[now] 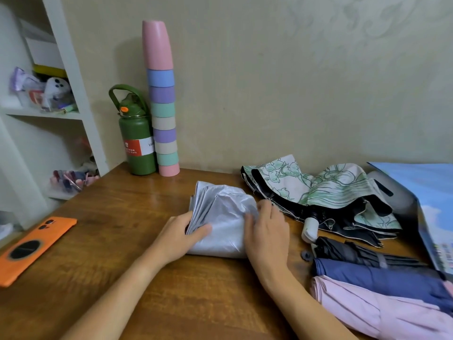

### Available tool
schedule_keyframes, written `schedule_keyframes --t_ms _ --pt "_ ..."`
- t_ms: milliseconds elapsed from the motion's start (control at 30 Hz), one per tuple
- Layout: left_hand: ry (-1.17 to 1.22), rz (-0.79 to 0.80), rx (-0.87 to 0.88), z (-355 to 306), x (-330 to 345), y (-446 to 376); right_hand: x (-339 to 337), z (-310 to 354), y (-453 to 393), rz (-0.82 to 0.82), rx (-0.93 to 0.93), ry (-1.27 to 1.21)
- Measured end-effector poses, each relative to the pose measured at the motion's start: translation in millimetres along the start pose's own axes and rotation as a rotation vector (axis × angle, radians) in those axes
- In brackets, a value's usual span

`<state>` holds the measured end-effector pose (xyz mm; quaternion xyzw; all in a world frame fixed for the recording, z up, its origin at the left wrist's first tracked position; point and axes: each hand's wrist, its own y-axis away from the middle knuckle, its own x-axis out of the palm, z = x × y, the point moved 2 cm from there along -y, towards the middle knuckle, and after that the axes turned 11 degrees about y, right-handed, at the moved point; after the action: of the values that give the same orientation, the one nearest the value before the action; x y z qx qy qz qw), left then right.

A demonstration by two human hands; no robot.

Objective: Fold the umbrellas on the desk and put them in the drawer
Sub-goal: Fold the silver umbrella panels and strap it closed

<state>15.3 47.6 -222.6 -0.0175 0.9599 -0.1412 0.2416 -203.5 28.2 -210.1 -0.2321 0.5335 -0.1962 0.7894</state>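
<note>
Silver umbrella [221, 218] flat on worktop [122, 217], long axis running away from body; left hand [180, 238] pinching its near-left edge, right hand [266, 231] spread flat on its right side.

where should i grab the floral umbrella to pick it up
Take the white handle, which sticks out of the loose canopy of the floral umbrella toward the desk's near edge. Come from the front, fingers wrapped around it: it is the only firm, exposed part, while the fabric is slack and spread.
</note>
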Motion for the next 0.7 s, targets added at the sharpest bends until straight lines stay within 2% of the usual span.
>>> schedule_keyframes --t_ms 67,100,133,200,300,367,467,533,600,667,700 --pt "0.016 -0.051 -0.041 1.7 2.1 -2.9 -1.3 3.3 -1.1 -0.174 -0.139 0.017" --pt "0.047 -0.069 -0.069 3.3 1.7 -4.0 -2.6 6.3 -1.4 -0.211 -0.244 -0.027" --pt "0.096 -0.08 -0.102 5.1 1.2 -4.8 -3.4 10.2 -0.1 -0.21 -0.362 -0.085" --pt "0.187 -0.114 -0.157 10.3 0.7 -6.5 2.9 13.6 7.8 -0.054 -0.542 -0.155" --pt "0.168 -0.281 -0.166 12.8 0.9 -6.4 18.7 12.3 16.2 0.273 -0.618 -0.008" --pt "0.072 -0.415 -0.097 12.0 -0.6 -5.4 25.6 9.5 13.6 0.363 -0.637 0.076" --pt "-0.053 -0.6 0.1 3.4 -7.1 0.7 27.8 10.5 8.2 0.257 -0.637 0.124" --pt "-0.066 -0.66 0.21 -4.1 -9.1 6.2 32.3 12.0 6.2 0.177 -0.603 0.186" --pt "0.206 -0.559 0.183 -13.7 -6.5 11.9 36.7 11.9 3.2 0.121 -0.556 0.262" --pt "0.539 -0.316 -0.028 -19.7 2.4 16.1 38.9 9.9 -0.4 0.081 -0.497 0.32" --pt "0.599 -0.175 -0.17 -21.0 7.0 17.0 39.3 8.8 -1.8 0.062 -0.469 0.333"
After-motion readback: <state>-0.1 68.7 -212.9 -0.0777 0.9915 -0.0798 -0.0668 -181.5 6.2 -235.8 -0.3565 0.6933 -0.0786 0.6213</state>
